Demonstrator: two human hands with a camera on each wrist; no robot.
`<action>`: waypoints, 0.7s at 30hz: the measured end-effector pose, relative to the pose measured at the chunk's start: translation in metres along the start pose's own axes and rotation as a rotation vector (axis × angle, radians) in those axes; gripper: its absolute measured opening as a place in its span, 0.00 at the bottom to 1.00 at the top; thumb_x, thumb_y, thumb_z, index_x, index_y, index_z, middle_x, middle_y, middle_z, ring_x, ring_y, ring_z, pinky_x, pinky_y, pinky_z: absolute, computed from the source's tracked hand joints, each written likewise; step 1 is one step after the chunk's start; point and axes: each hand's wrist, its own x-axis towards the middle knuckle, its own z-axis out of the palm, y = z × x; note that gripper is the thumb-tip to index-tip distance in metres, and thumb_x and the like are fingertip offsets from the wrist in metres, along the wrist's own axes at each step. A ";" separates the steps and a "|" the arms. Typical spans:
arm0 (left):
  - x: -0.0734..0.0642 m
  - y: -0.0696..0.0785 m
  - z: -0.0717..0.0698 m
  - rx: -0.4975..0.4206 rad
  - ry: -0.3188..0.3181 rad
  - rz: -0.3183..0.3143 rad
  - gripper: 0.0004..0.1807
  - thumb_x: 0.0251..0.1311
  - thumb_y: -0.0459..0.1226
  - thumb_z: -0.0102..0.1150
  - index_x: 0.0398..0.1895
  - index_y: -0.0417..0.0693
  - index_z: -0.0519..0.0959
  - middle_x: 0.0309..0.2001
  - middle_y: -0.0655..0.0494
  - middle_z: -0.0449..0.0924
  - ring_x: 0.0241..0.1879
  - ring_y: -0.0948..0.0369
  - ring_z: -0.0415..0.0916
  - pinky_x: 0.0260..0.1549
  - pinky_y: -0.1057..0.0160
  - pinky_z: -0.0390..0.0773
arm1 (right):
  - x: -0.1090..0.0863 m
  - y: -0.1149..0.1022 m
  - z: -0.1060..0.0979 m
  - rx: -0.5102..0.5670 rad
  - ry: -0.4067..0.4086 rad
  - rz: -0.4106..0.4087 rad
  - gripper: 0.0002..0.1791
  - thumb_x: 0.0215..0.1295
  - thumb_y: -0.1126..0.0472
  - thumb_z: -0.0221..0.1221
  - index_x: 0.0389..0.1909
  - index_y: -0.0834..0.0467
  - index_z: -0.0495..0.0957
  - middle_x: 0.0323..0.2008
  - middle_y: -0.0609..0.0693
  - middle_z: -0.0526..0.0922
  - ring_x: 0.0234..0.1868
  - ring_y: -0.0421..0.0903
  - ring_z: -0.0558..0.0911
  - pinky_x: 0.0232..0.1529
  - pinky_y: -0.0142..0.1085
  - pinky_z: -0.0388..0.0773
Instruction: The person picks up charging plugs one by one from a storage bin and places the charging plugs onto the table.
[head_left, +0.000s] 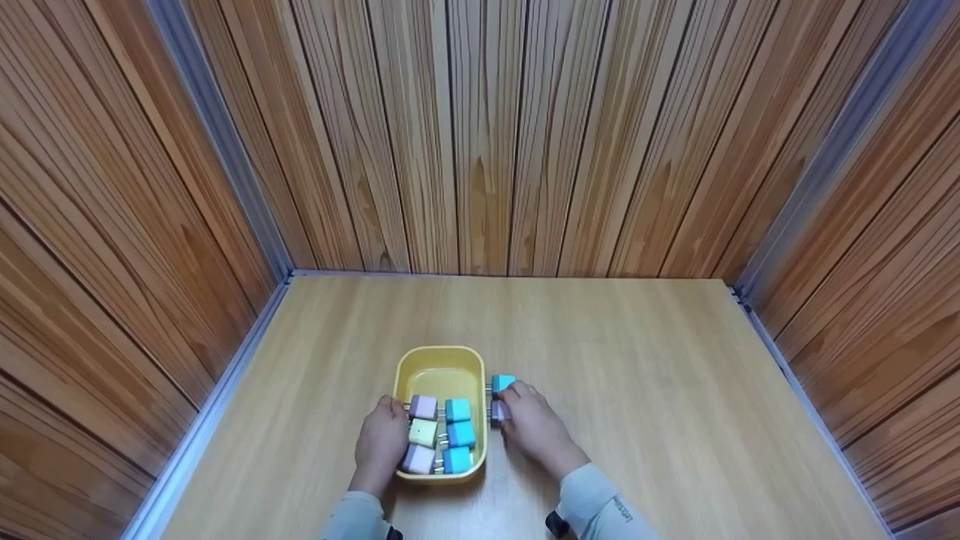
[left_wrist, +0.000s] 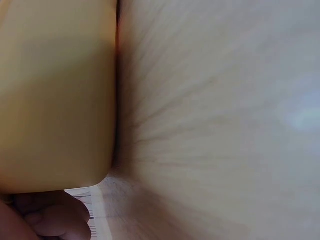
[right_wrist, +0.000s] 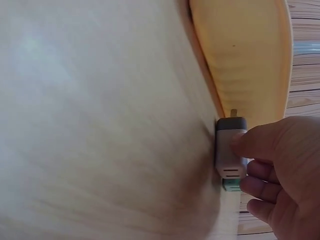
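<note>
A yellow plastic container [head_left: 442,360] stands on the table, with several plug-in chargers in its near part. Inside are two lilac chargers [head_left: 424,407], a pale yellow charger [head_left: 423,433] and three cyan chargers [head_left: 457,409]. My left hand [head_left: 381,442] grips the container's left side; in the left wrist view its curled fingers [left_wrist: 55,215] show under the container's wall. Outside the right wall, my right hand [head_left: 541,429] pinches a lilac charger [right_wrist: 230,150] with a dark prong end that points at the container. A cyan charger [head_left: 503,384] lies just beyond it, by the fingers.
The pale wooden tabletop [head_left: 637,360] spreads around the container. Wood-panelled walls [head_left: 480,150] enclose it at the back and on both sides, with metal strips [head_left: 225,142] along the corners.
</note>
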 end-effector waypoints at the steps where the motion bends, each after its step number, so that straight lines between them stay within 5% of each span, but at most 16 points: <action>1: 0.000 0.000 0.000 -0.006 -0.001 -0.004 0.19 0.81 0.51 0.35 0.50 0.50 0.74 0.37 0.51 0.77 0.35 0.55 0.74 0.30 0.59 0.72 | 0.000 -0.001 -0.001 -0.002 0.008 -0.009 0.27 0.71 0.61 0.61 0.70 0.55 0.71 0.62 0.48 0.74 0.64 0.46 0.73 0.68 0.47 0.71; 9: 0.001 -0.002 0.000 0.037 0.049 0.055 0.18 0.80 0.49 0.37 0.40 0.50 0.73 0.29 0.51 0.72 0.28 0.54 0.71 0.24 0.58 0.66 | 0.005 -0.011 -0.013 -0.085 0.125 -0.155 0.25 0.65 0.64 0.64 0.63 0.62 0.76 0.56 0.52 0.76 0.59 0.50 0.75 0.64 0.46 0.74; 21: 0.000 -0.001 -0.001 0.020 0.020 0.031 0.18 0.80 0.49 0.36 0.44 0.50 0.73 0.31 0.51 0.74 0.30 0.54 0.72 0.25 0.58 0.68 | 0.002 -0.037 -0.025 -0.080 0.148 -0.153 0.23 0.68 0.60 0.64 0.62 0.60 0.77 0.57 0.52 0.77 0.61 0.49 0.76 0.65 0.45 0.74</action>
